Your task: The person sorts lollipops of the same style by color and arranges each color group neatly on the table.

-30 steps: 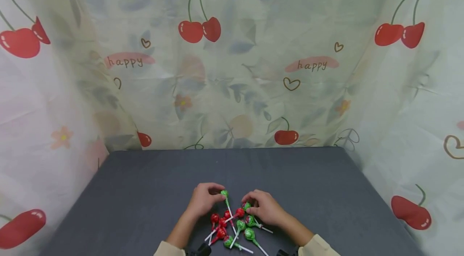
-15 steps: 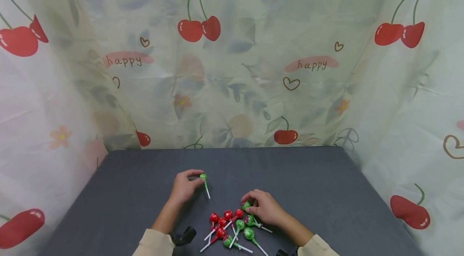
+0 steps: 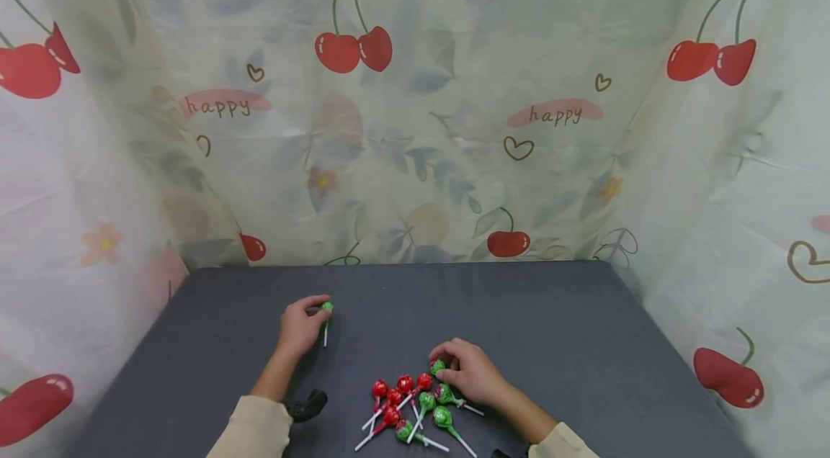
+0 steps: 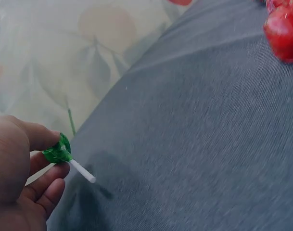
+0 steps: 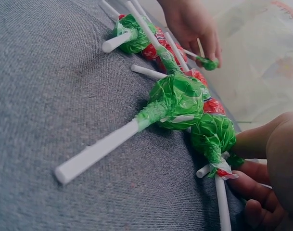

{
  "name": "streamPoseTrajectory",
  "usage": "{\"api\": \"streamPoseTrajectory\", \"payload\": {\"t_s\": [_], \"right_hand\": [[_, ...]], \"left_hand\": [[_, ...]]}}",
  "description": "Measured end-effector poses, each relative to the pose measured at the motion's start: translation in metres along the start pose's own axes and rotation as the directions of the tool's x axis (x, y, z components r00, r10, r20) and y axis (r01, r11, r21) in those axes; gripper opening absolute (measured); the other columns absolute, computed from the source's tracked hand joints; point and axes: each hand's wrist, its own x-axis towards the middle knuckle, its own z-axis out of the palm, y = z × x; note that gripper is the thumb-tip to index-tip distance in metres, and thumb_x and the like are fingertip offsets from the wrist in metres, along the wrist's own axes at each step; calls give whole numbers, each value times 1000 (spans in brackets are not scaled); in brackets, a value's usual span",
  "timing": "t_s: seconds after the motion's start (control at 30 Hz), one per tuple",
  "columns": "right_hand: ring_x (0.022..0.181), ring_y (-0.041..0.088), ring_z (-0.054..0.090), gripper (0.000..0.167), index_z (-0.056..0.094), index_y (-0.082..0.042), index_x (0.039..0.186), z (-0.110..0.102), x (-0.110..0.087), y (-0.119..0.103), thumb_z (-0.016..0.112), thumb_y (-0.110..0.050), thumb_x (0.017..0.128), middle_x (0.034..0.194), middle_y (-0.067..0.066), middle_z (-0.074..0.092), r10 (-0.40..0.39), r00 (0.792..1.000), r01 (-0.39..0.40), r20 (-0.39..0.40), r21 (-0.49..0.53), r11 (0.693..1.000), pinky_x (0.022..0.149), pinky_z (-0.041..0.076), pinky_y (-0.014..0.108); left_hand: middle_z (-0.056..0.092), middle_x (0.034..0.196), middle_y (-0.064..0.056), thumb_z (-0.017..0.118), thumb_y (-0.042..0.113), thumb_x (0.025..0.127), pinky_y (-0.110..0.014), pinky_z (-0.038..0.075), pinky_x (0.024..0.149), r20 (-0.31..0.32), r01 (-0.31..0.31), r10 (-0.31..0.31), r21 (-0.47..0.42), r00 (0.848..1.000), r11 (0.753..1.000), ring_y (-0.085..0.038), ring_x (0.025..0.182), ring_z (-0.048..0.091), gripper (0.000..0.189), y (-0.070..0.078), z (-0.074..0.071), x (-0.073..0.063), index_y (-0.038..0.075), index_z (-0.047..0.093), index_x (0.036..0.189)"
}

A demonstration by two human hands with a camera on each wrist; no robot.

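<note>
Up over the left part of the table, my left hand (image 3: 300, 328) pinches a green-wrapped lollipop (image 3: 327, 307) by its candy end. Its white stick points down, clear of the pile, and in the left wrist view casts a shadow on the cloth. My right hand (image 3: 472, 371) stays at the pile's right side, thumb and fingers around another green lollipop (image 3: 437, 367). In the right wrist view that one is mostly hidden behind the fingers and a nearer green lollipop (image 5: 213, 137). Several red lollipops (image 3: 391, 415) lie in the pile's left half, several green ones (image 3: 443, 416) in its right half, sticks crossing.
A dark grey cloth (image 3: 551, 328) covers the table. Pale curtains (image 3: 415, 119) printed with cherries enclose the back and both sides. A black wrist strap piece (image 3: 308, 406) sits at the left wrist.
My left hand has carried its green lollipop from above the pile out to the left and farther back. The right hand has kept its place at the pile.
</note>
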Motion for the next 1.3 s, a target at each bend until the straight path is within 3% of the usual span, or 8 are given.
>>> {"api": "streamPoseTrajectory", "payload": {"t_s": [0.43, 0.73, 1.3], "right_hand": [[66, 6, 50, 20, 70, -13, 104, 2, 0, 1, 74, -11, 85, 84, -5, 55, -8, 1000, 7, -17, -20, 1000, 59, 42, 25], [65, 4, 51, 20, 70, -14, 105, 2, -1, 3, 74, -11, 85, 85, -6, 55, 1, 1000, -1, -20, -20, 1000, 58, 43, 25], [65, 4, 51, 21, 70, -15, 106, 3, -2, 6, 74, -13, 85, 84, -6, 55, 15, 1000, -15, -25, -11, 1000, 59, 43, 24]], "left_hand": [[64, 117, -20, 65, 9, 93, -49, 49, 85, 33, -64, 60, 118, 998, 991, -35, 103, 63, 30, -14, -11, 7, 0, 66, 122], [66, 113, -20, 67, 9, 92, -50, 46, 85, 56, -74, 65, 179, 996, 981, -33, 98, 63, 29, -20, -12, 8, 0, 68, 119], [65, 117, -20, 66, 12, 94, -53, 42, 93, 61, -63, 54, 170, 997, 983, -35, 109, 58, 30, -30, -11, 7, 3, 67, 122]]}}
